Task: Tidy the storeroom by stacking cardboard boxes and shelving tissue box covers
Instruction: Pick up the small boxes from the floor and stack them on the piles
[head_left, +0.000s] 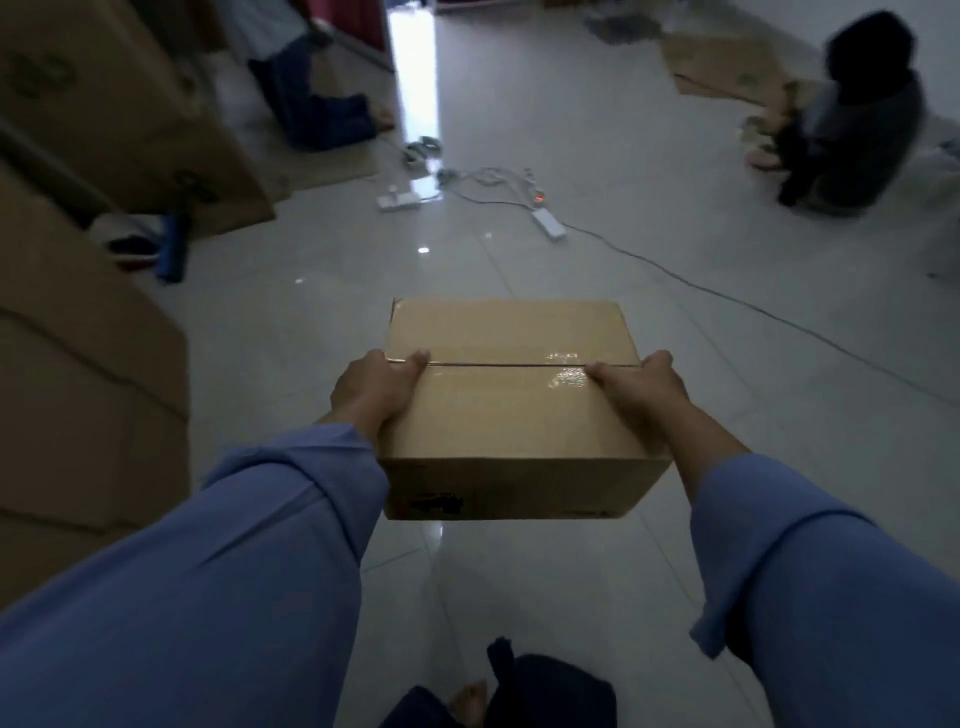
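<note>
At twelve o'clock, both hands, left hand (375, 391) and right hand (640, 391), grip a taped cardboard box (511, 410) above the floor (571, 270); stacking remains undone.

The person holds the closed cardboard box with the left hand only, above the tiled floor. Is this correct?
No. Both hands hold it: the left hand and the right hand grip opposite sides of the closed box above the tiled floor, as the head view shows.
</note>
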